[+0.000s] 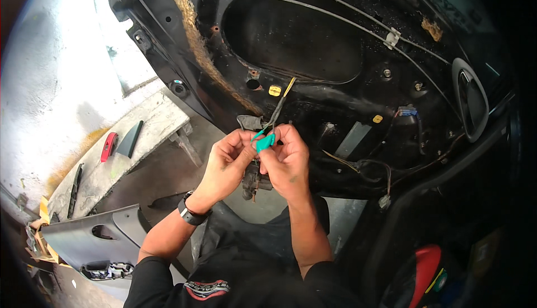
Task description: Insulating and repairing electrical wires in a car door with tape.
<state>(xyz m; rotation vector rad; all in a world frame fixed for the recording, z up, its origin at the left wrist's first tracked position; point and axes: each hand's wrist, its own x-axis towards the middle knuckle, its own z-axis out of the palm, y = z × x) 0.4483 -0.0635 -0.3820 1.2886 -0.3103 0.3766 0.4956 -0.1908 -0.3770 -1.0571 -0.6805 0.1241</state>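
Observation:
My left hand (pixel 228 161) and my right hand (pixel 287 160) meet in front of the lower part of a stripped black car door (pixel 302 107). Between my fingertips is a bright green piece (pixel 265 142) that looks like tape, its narrow strip reaching toward the left fingers. My right thumb and fingers pinch its wider part. The left fingers are closed at the wires just beside it; exactly what they grip is partly hidden. A dark wrapped wire bundle (pixel 276 110) with yellow ends rises from between my hands against the door.
On the left, a worn bench (pixel 142 126) carries a red-handled tool (pixel 109 147) and dark trim pieces (pixel 130 138). A grey door trim panel (pixel 95 235) leans below it. Cables, a grey door handle (pixel 471 100) and a blue connector (pixel 408 111) are on the door's right side.

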